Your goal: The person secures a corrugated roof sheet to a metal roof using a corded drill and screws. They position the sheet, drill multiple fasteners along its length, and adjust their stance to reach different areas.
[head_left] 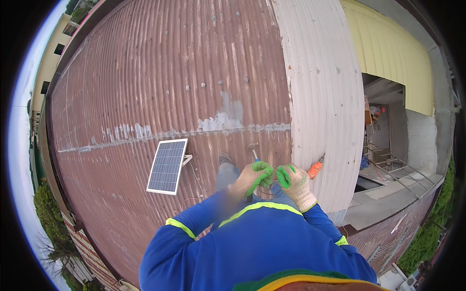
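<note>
My left hand (257,178), in a pale glove with green palm, has its fingers curled; what it holds is unclear. Close to its right, my right hand (294,182), gloved alike, is pinched on what looks like a thin dark wire. A hammer (254,152) with a blue handle shows beyond my left glove, which partly hides it; whether they touch is unclear. An orange power tool (315,169) rests on the pale roofing strip right of my hands. My shoe (224,158) is on the brown corrugated roof (179,72).
A tilted solar panel (166,166) with a cable stands to the left. On the right, an opening (383,88) below yellow sheeting (388,39) exposes a lower space with metal frames (391,161) and another person (376,113). The roof's left edge borders buildings and trees (53,218).
</note>
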Motion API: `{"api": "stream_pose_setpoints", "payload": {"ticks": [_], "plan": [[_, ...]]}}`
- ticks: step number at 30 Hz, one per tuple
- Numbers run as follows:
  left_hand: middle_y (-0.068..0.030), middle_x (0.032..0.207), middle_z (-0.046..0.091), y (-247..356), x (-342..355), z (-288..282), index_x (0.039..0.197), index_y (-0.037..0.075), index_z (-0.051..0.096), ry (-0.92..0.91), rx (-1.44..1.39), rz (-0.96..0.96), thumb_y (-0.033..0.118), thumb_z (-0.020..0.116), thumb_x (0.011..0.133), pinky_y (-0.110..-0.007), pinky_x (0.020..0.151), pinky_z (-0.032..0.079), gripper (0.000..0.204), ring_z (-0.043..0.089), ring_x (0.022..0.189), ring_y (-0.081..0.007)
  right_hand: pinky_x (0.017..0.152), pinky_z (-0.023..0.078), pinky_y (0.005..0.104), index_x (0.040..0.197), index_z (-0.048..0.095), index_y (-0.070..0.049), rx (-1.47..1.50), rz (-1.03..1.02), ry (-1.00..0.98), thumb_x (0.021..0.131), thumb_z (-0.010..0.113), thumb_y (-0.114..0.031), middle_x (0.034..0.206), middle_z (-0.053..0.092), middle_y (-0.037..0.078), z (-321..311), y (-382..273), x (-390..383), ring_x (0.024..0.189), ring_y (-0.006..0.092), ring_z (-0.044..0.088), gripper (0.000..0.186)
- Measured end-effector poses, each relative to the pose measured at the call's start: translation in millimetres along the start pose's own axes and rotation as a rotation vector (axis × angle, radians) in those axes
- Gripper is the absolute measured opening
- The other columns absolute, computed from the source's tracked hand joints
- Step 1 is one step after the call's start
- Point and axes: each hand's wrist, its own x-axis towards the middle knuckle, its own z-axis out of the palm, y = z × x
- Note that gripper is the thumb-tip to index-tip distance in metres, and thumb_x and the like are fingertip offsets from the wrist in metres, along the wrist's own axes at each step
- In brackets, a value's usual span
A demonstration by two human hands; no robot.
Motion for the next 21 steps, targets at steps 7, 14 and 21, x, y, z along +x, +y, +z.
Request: {"api": "stream_pose_setpoints", "payload": {"ticks": [7, 14, 21], "plan": [[-0.0079, 0.106, 0.077, -9.5, -24.4, -103.0, 0.122, 0.001, 0.07, -0.053, -0.057, 0.075, 0.015, 0.071, 0.104, -0.03, 0.078, 0.061, 0.022, 0.074, 0.088, -0.0158, 0.074, 0.061, 0.0448, 0.101, 0.072, -0.013, -0.104, -0.168, -0.558, 0.087, 0.073, -0.018, 0.09, 0.069, 0.008, 52.8, -42.3, 87.1, 0.085, 0.0316, 0.074, 0.015], [-0.0049, 0.105, 0.077, 66.3, -78.7, -220.2, 0.121, 0.002, 0.073, 0.104, -0.378, 0.233, 0.011, 0.074, 0.102, -0.03, 0.076, 0.061, 0.022, 0.074, 0.088, -0.0154, 0.076, 0.062, 0.0434, 0.099, 0.068, -0.013, -0.325, -0.509, -0.676, 0.085, 0.074, -0.02, 0.093, 0.068, 0.006, 94.8, -180.7, 229.8, 0.089, 0.0295, 0.074, 0.016], [-0.0028, 0.1, 0.076, 134.5, -107.8, -260.4, 0.112, 0.002, 0.075, -0.029, -0.059, 0.312, 0.01, 0.077, 0.097, -0.028, 0.075, 0.056, 0.018, 0.068, 0.085, -0.0091, 0.077, 0.061, 0.0455, 0.1, 0.07, -0.011, -0.252, -0.273, -0.639, 0.089, 0.071, -0.018, 0.094, 0.069, 0.008, 92.2, -242.1, 248.1, 0.089, 0.0324, 0.073, 0.013]]}}
